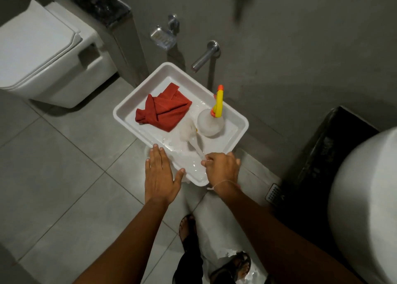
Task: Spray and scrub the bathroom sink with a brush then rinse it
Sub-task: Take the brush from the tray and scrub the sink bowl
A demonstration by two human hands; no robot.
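Note:
A white tray [129, 109] sits raised above the floor below the wall tap. In it lie a folded red cloth [164, 109], a white spray bottle [209, 122] with a yellow and orange trigger head, and a white brush [189, 133] whose clear handle points toward me. My right hand [222, 167] is closed around the end of the brush handle at the tray's near corner. My left hand [160, 174] lies flat and open on the tray's near left rim, fingers spread. The rounded white sink [365, 197] shows at the right edge.
A white toilet [47, 53] stands at the upper left. A chrome tap [205, 57] and a soap dish [163, 36] stick out of the grey wall above the tray. A black bin [322, 161] stands right of it, a floor drain [274, 194] beside it. My sandalled feet [214, 251] stand on wet tiles.

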